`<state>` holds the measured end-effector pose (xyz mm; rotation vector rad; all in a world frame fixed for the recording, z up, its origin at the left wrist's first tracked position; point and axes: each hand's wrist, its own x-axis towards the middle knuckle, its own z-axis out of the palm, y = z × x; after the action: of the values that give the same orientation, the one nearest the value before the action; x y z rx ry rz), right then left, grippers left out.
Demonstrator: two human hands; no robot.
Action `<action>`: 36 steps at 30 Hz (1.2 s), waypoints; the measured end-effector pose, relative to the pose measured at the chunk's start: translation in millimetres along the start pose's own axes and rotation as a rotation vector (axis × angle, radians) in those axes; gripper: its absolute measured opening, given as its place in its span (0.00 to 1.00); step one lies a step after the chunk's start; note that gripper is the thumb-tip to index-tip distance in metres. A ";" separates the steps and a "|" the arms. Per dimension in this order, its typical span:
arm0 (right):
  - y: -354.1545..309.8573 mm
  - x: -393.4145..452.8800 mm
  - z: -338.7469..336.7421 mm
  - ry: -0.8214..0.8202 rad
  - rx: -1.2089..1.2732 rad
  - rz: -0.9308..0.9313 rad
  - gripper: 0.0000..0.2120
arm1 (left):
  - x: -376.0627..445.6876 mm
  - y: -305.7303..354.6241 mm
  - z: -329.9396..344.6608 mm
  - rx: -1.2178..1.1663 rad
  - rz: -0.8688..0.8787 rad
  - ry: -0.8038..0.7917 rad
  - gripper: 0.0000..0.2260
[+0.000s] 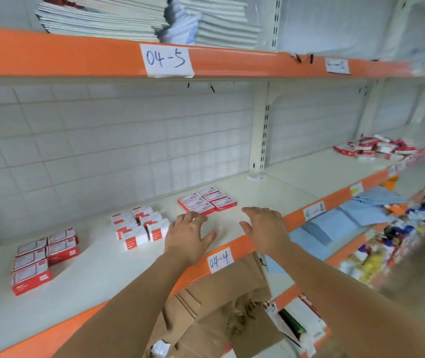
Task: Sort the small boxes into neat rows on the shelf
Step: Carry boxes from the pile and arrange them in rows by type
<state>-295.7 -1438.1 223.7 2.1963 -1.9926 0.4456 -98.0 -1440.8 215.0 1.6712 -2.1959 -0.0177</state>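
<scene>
On the cream shelf (103,270), a red box block (44,257) sits far left, a white-and-red group (140,227) mid-shelf, a flat red set (207,199) beyond; bare board lies between them. The left hand (187,236) and right hand (267,228) hover spread and empty near the orange front edge (240,245). A loose box heap (377,148) lies far right

- Metal shelving unit (77,280): cream decks, orange front edges.
- Back panel (103,140): white wire grid.
- Slotted upright post (259,133) divides the bays.
- Handwritten paper labels (166,59) taped to edges: "04-5", "04-4".
- Lighting even, diffuse.
</scene>
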 end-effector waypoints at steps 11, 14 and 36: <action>190.6 -28.5 -17.0 0.006 -0.059 0.165 0.20 | 70.9 169.7 71.3 -0.063 0.209 -0.052 0.21; 234.9 -39.3 -20.8 0.002 -0.066 0.221 0.19 | 86.6 211.4 93.1 -0.077 0.277 -0.084 0.22; 491.4 43.9 -42.7 0.048 -0.175 0.443 0.21 | 327.2 417.5 202.2 -0.166 0.646 -0.055 0.21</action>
<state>-783.8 -1521.5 232.4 1.6238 -2.3884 0.3496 -618.7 -1666.9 220.4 0.8304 -2.5905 -0.0715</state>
